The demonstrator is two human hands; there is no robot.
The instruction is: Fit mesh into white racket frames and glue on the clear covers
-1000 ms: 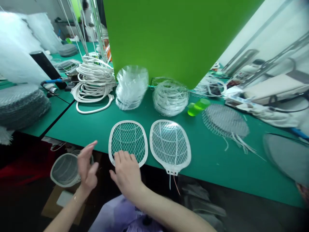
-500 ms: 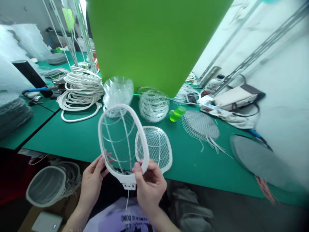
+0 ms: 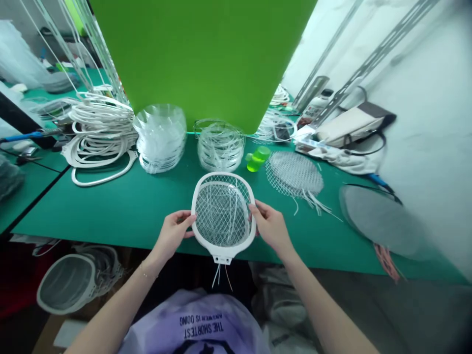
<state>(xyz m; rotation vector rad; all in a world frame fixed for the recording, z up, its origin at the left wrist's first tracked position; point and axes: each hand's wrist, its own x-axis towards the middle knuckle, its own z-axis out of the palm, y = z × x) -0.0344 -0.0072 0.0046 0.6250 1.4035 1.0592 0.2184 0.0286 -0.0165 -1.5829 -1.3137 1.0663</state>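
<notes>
Between my two hands is a white mosquito-swatter head (image 3: 220, 216), an oval plastic frame with diamond wire mesh inside. My left hand (image 3: 172, 235) pinches its left rim between thumb and fingers. On the opposite rim, my right hand (image 3: 271, 227) grips with the thumb in front; its other fingers are partly hidden. Thin wires (image 3: 221, 278) hang from the socket at the bottom of the frame, two pale and one reddish. The head is over the front part of the green table (image 3: 147, 216); whether it touches the surface, I cannot tell.
White frames (image 3: 103, 132) are piled at the left. Clear plastic rings (image 3: 160, 140) and wire-like rings (image 3: 221, 147) stand before a green panel (image 3: 206, 59). A green bottle (image 3: 258, 158), mesh sheets (image 3: 297, 172) and grey mesh discs (image 3: 379, 219) lie rightward. Finished-looking heads (image 3: 68, 282) sit low left.
The raised, tilted frame has come down over the mesh head that lay on the table, and they now overlap as one. My right hand has moved to the right rim. The view has shifted.
</notes>
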